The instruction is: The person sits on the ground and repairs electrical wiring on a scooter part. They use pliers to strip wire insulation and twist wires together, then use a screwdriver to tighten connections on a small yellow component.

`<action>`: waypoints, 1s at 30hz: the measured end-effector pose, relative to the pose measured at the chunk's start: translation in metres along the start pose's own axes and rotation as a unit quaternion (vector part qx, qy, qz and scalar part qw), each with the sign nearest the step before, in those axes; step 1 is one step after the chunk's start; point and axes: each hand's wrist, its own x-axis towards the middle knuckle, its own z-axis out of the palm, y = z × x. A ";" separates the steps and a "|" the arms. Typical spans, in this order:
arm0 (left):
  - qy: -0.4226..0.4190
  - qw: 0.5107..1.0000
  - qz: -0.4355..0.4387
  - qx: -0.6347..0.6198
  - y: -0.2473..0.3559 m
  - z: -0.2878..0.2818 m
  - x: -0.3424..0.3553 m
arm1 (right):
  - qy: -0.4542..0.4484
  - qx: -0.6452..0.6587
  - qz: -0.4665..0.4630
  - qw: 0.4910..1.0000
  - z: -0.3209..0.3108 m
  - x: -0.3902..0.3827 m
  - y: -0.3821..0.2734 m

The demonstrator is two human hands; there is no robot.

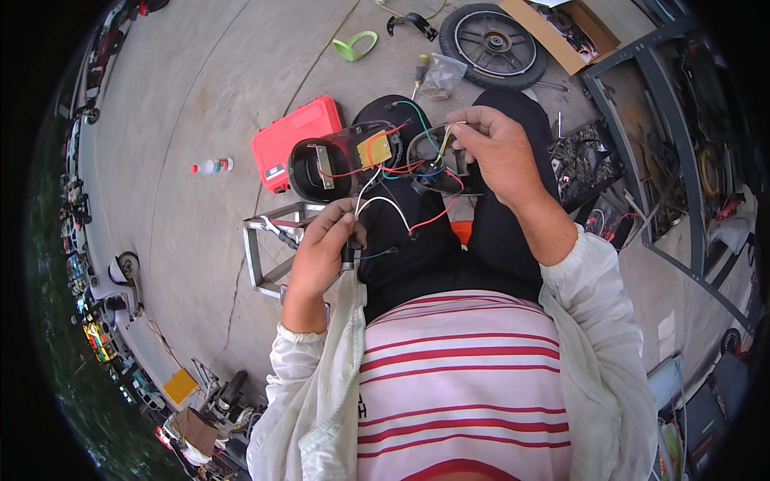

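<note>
Pinching a white wire in the left fingers and, apparently, a yellow wire in the right fingers, with red wires strung between both.

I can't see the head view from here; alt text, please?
A seated person's left hand pinches a white wire while the right hand holds a yellow wire over the dark-trousered lap. Nearby are a round black housing, a red case, a screwdriver and a tyred wheel, with concrete floor around.
</note>
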 end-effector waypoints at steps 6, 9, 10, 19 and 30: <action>0.032 0.999 0.001 -0.019 -0.002 -0.005 0.000 | -0.028 0.041 0.023 0.998 -0.001 -0.004 -0.001; 0.026 0.998 -0.002 -0.063 -0.004 -0.008 0.000 | -0.021 0.055 0.035 0.998 0.002 -0.007 -0.005; 0.023 0.997 -0.005 -0.077 -0.005 -0.009 0.000 | -0.022 0.056 0.029 0.998 0.002 -0.007 -0.004; 0.007 0.992 -0.023 -0.120 -0.006 -0.011 0.002 | -0.036 0.056 0.025 0.997 0.002 -0.007 -0.001; 0.003 0.989 -0.024 -0.143 -0.002 -0.014 0.005 | -0.049 0.055 0.021 0.997 0.000 -0.006 0.003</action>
